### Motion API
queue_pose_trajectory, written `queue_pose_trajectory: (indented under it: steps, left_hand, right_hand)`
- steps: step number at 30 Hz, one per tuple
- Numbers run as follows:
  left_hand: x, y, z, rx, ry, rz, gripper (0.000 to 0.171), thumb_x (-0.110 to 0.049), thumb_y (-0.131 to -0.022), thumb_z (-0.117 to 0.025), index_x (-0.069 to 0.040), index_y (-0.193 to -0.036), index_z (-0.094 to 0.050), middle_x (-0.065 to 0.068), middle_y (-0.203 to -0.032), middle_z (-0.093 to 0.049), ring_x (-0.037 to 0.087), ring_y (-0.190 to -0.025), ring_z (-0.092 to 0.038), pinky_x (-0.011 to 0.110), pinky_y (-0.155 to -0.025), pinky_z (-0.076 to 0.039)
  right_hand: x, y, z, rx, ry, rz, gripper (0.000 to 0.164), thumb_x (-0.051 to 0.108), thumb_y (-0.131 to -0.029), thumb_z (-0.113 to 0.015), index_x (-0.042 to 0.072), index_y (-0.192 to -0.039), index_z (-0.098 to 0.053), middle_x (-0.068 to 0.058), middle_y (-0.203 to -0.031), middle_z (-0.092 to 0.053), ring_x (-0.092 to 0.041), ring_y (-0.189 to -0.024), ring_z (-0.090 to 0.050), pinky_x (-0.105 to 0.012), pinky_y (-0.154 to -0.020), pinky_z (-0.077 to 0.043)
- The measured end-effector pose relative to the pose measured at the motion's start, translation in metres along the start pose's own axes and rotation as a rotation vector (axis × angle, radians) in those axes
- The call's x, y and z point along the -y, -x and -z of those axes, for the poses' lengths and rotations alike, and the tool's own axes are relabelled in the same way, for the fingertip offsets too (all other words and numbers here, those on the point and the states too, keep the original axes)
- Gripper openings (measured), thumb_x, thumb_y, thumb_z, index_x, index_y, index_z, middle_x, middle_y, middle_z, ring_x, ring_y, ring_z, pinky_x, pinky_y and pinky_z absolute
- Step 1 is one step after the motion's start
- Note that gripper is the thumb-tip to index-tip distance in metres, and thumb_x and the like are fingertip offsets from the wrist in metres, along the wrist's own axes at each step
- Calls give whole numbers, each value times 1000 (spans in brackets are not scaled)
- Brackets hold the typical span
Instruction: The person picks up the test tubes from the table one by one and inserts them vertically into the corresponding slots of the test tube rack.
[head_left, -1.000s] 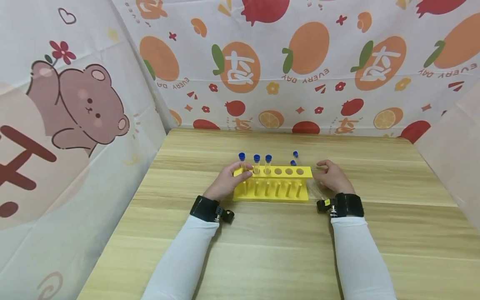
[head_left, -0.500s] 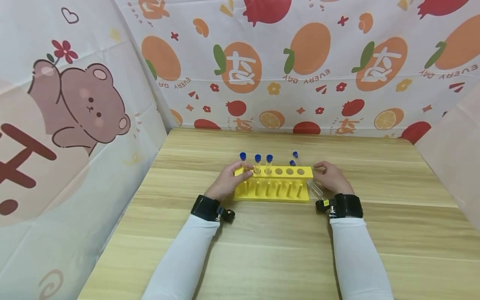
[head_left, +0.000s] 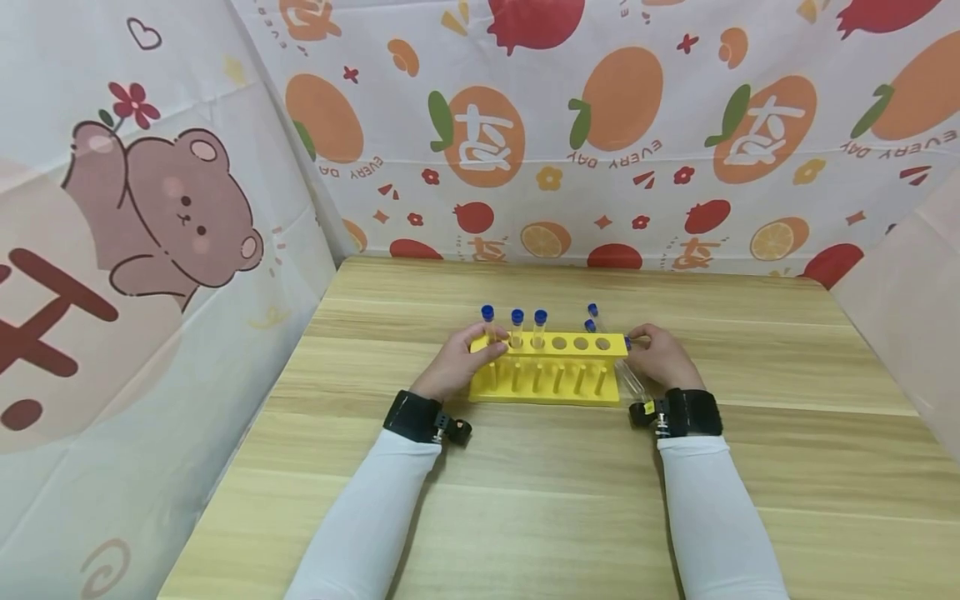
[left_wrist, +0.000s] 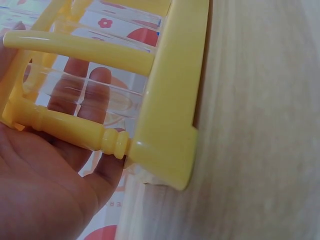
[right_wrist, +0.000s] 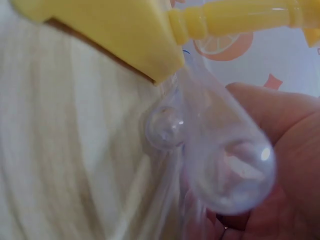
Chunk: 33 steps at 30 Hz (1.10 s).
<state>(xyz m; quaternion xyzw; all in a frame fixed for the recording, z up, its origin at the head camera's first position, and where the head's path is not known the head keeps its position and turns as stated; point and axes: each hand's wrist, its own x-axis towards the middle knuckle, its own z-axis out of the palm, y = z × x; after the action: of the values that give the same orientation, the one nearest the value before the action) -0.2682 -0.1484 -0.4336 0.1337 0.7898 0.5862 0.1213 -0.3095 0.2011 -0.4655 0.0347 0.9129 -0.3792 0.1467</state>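
A yellow test tube rack [head_left: 547, 392] stands on the table, with three blue-capped test tubes [head_left: 517, 330] upright in its left holes. My left hand [head_left: 457, 364] grips the rack's left end, thumb in front; in the left wrist view its fingers [left_wrist: 95, 95] reach behind the end post [left_wrist: 75, 131]. At the rack's right end, my right hand [head_left: 663, 358] pinches a clear test tube [right_wrist: 230, 165], whose rounded bottom points toward the right wrist camera. That tube's blue cap [head_left: 628, 342] shows between the rack and the fingertips. Another tube's round end [right_wrist: 167, 125] lies low beside it.
Two more blue caps [head_left: 591, 317] of tubes lying down show behind the rack's right part. The wooden table [head_left: 555, 492] meets a fruit-print cloth [head_left: 555, 125] at the back and a bear-print cloth [head_left: 180, 208] at the left.
The right hand has shifted slightly, and a blue cap now shows beside its fingertips at the rack's right end. The left hand keeps its grip on the rack.
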Motion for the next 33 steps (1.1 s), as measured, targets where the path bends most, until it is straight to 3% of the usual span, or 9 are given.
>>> queue_pose_trajectory:
  steps: [2, 9, 19, 33]
  left_hand:
    - [-1, 0, 0, 0, -3, 6, 27, -26, -99, -59, -11, -121, -61, 9, -135, -57, 30, -135, -43, 52, -113, -32]
    - [29, -14, 2, -16, -7, -11, 31, -37, -97, -61, -17, -122, -62, 3, -134, -59, 26, -136, -43, 52, -113, -32]
    - [28, -15, 2, -24, -10, -24, 27, -38, -96, -62, -21, -118, -63, 0, -130, -60, 24, -132, -46, 51, -111, -35]
    - [29, -14, 2, -27, -20, -20, 27, -38, -96, -62, -22, -117, -63, -1, -130, -60, 24, -130, -48, 49, -110, -36]
  right_hand:
    - [0, 0, 0, -5, 0, 0, 48, 24, -93, -59, 8, -137, -48, -20, -124, -55, -33, -104, -52, -40, -82, -45]
    - [1, 0, 0, -24, 11, 5, 48, 30, -93, -60, 7, -135, -49, -22, -127, -56, -34, -107, -52, -43, -85, -45]
    - [2, 0, -1, -31, 7, -22, 44, 21, -91, -61, 8, -132, -52, -21, -127, -55, -34, -105, -51, -42, -82, -44]
    - [3, 1, 0, -20, -19, -38, 44, 23, -92, -62, 8, -132, -52, -22, -133, -52, -34, -108, -50, -43, -85, -45]
